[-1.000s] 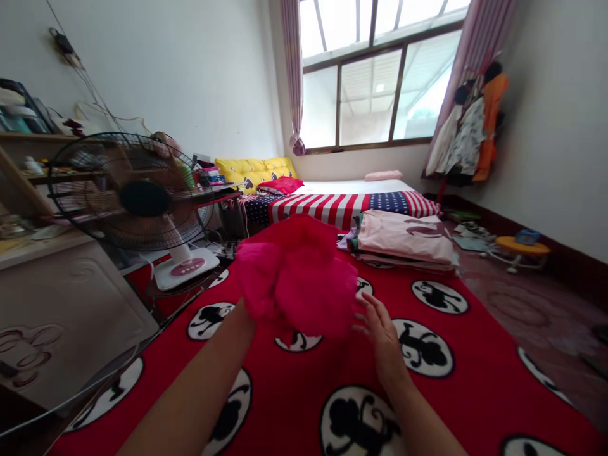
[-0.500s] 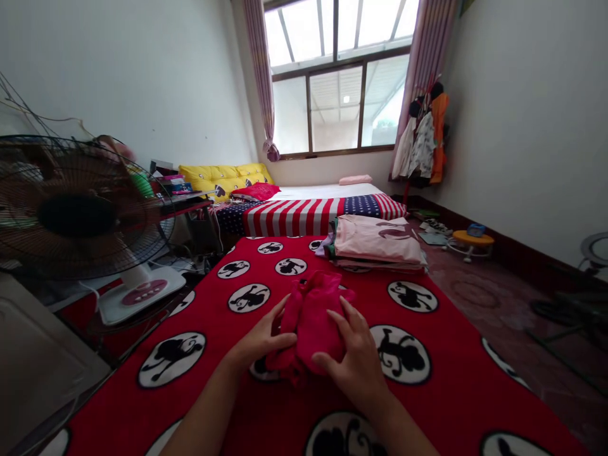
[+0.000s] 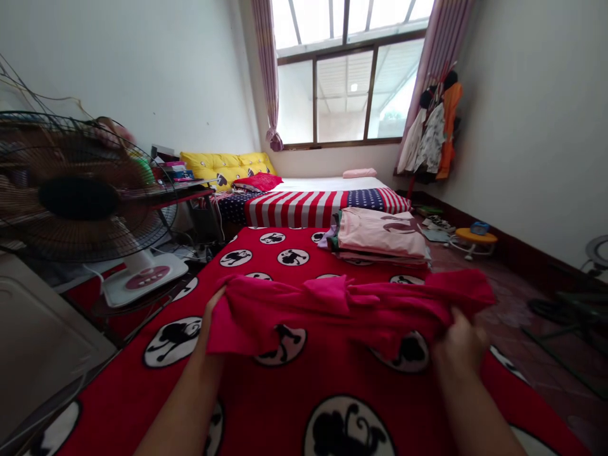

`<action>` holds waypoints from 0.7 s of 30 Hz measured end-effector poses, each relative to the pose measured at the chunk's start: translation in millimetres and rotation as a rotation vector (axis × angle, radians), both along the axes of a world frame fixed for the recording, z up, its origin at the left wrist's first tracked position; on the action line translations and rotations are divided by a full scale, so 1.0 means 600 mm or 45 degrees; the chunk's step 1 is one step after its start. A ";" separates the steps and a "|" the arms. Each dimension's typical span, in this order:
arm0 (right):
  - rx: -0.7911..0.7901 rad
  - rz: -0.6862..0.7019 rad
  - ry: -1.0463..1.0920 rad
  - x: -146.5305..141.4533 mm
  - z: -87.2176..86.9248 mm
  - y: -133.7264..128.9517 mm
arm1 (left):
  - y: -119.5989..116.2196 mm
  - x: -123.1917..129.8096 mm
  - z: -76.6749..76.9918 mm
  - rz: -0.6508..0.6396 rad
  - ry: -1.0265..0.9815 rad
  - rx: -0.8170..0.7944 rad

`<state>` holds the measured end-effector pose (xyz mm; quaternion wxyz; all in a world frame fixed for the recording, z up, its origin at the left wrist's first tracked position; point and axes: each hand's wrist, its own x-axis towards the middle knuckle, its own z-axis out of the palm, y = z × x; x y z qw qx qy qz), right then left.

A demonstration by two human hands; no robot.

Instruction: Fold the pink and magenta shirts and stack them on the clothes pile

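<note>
A crumpled magenta cloth garment (image 3: 327, 310) is stretched wide in the air just above the red blanket (image 3: 118, 386), which bears black monkey figures in white circles. My left hand (image 3: 213, 316) grips the garment's left end, with the fingers partly hidden behind the fabric. My right hand (image 3: 458, 345) holds its right end, which hangs out over the blanket's right edge. Beyond the garment, a pile of folded pale pink clothes (image 3: 380, 234) lies on the blanket.
A standing fan (image 3: 78, 196) with a white base is at the left, beside a pale cabinet. Behind the blanket is a bed with a striped flag-pattern cover. Clothes hang on a rack at the right, and a low yellow stool stands on the tiled floor.
The garment has gone from a small bundle between my hands to a wide spread. My hands have moved apart, and the right one has moved far to the right.
</note>
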<state>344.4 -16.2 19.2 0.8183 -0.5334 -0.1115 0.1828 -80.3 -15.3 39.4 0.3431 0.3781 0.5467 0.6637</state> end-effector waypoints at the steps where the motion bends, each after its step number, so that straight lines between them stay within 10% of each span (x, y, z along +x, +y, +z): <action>1: -0.068 -0.065 -0.051 0.014 -0.005 0.002 | 0.001 -0.001 -0.002 0.017 -0.008 -0.014; 6: -0.232 -0.023 -0.760 -0.014 -0.002 -0.015 | 0.027 0.017 -0.019 0.105 0.021 -0.111; 12: -0.223 0.850 -1.667 -0.158 0.002 -0.044 | 0.017 0.034 -0.017 -0.022 1.047 -0.438; 17: -0.699 0.992 -1.793 -0.180 -0.001 -0.049 | -0.013 0.043 -0.001 -0.382 1.386 -0.529; 21: -0.532 1.332 -1.357 -0.146 0.024 -0.052 | -0.012 0.047 0.005 -0.431 1.348 -0.348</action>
